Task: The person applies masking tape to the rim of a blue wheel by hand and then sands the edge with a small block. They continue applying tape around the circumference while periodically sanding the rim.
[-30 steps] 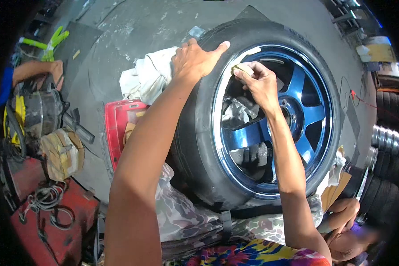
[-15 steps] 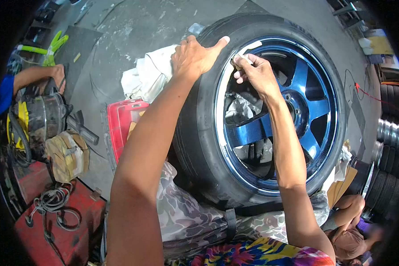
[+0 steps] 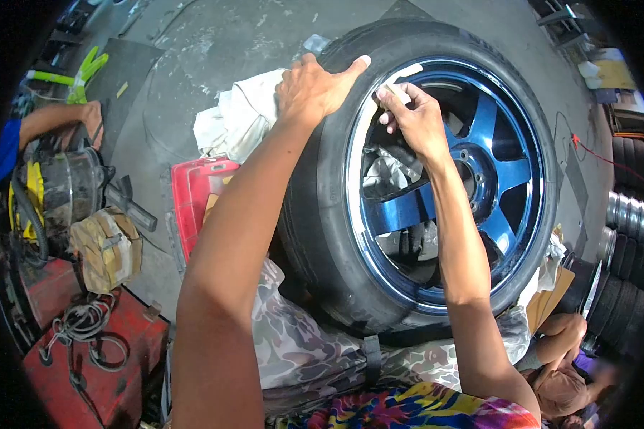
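A black tire is mounted on a blue spoked wheel in front of me. My left hand rests on the tire's upper left side with its thumb stretched out and its fingers apart. At the rim's upper left edge, my right hand pinches a small whitish piece. Pale strips lie along the rim's edge near it. Crumpled whitish material shows between the spokes.
White cloth and a red tray lie left of the tire. Further left are a red box with a cord, a taped package and a person's arm. Another person sits at lower right, near stacked tires.
My right hand has shifted slightly at the rim's edge, and the whitish piece in its fingers shows more clearly. My left hand stays on the tire.
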Demonstrator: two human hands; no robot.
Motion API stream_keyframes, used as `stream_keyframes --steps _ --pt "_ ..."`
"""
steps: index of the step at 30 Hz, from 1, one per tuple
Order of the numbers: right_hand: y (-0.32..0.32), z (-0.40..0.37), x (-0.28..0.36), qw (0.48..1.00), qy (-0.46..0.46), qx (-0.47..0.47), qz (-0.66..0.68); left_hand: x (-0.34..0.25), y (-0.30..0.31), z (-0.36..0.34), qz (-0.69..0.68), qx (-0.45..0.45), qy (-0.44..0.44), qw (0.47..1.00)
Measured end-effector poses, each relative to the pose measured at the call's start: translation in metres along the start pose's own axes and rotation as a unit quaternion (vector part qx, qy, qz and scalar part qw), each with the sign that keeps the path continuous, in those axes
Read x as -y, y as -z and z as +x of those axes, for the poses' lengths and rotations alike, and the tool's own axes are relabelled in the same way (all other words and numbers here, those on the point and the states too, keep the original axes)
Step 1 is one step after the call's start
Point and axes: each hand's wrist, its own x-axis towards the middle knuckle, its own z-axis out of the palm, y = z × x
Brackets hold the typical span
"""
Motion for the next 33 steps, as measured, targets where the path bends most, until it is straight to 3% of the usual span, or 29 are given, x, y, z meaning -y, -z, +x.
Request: stream_keyframes --steps 9,11,14,18,22,24,26,28,30,32,33 --pt "0.007 -0.031 -0.006 1.0 0.004 -0.003 0.001 0.0 -0.001 0.001 0.002 -0.007 0.001 1.0" --pt "0.009 -0.033 -0.014 0.996 0.044 0.013 0.077 0.0 0.0 0.001 -0.007 0.005 0.006 1.0" --pt "0.012 -0.033 -0.015 0.996 0.034 0.02 0.077 0.001 -0.001 0.002 -0.01 0.006 0.005 1.0" --pt "0.009 -0.023 -0.002 0.998 -0.004 -0.011 -0.054 0.002 -0.001 0.004 -0.007 0.009 0.004 1.0" --pt "0.01 0.0 -0.003 0.996 0.003 0.029 -0.088 0.002 -0.001 0.003 -0.009 -0.001 0.003 1.0" --pt "0.011 0.008 -0.004 0.995 0.057 0.023 -0.085 0.002 -0.002 0.003 -0.013 -0.001 0.004 1.0" --pt "0.013 0.009 0.002 0.996 0.034 0.007 -0.083 0.002 -0.002 0.003 -0.011 0.0 -0.001 1.0" --pt "0.013 0.002 0.011 0.944 0.222 -0.051 -0.241 0.002 -0.001 0.002 -0.01 -0.001 -0.001 1.0" --pt "0.014 -0.003 0.013 0.926 0.257 -0.027 -0.276 0.002 -0.001 0.002 -0.01 -0.002 0.0 1.0" --pt "0.016 -0.006 0.01 0.872 0.331 0.01 -0.36 0.003 -0.003 0.002 -0.013 -0.009 -0.005 1.0" --pt "0.017 -0.009 0.01 0.872 0.318 0.034 -0.37 0.003 -0.003 0.002 -0.014 -0.01 -0.004 1.0"
